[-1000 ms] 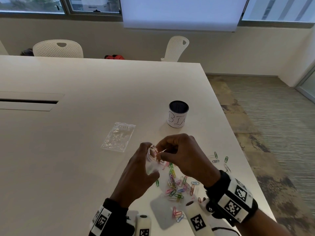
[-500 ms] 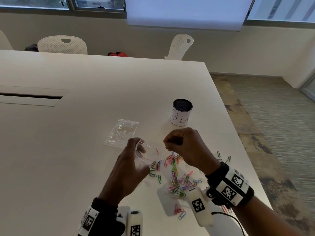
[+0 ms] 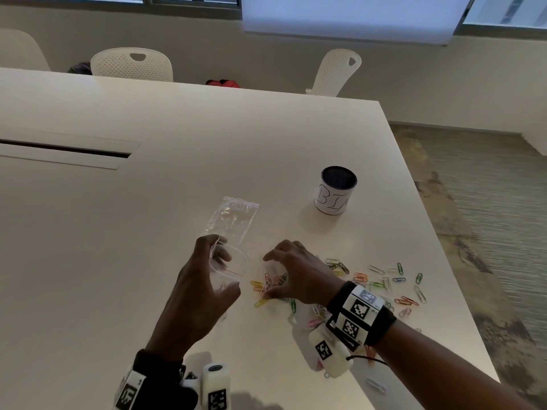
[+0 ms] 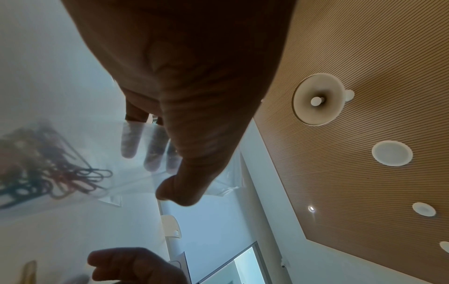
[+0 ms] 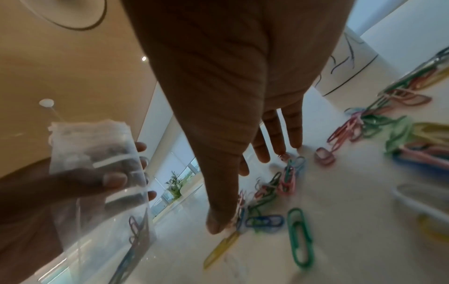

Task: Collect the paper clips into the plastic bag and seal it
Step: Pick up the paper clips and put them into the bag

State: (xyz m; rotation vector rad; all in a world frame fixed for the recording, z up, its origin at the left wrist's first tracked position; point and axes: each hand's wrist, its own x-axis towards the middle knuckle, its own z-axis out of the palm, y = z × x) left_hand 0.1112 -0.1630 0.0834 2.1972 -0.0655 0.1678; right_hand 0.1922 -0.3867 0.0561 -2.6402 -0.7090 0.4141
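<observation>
My left hand (image 3: 226, 269) grips a small clear plastic bag (image 3: 229, 261) just above the table, its mouth held open toward the right. A few clips lie inside the bag (image 4: 48, 173). My right hand (image 3: 268, 276) reaches down with fingers spread over a heap of coloured paper clips (image 3: 273, 281); thumb and fingertips (image 5: 279, 146) touch the table around the clips (image 5: 286, 178). It holds nothing that I can see. More clips (image 3: 384, 279) lie scattered to the right, toward the table's edge.
A second clear bag (image 3: 233, 217) lies flat on the white table (image 3: 148, 232) beyond my left hand. A white cup marked BIN (image 3: 337, 192) stands behind the clips. The table's right edge (image 3: 444, 261) runs close to the outer clips. Chairs stand at the far side.
My right hand has left the bag's mouth and dropped onto the clip heap with its fingers spread. The left hand has kept hold of the bag, lowered slightly, mouth open.
</observation>
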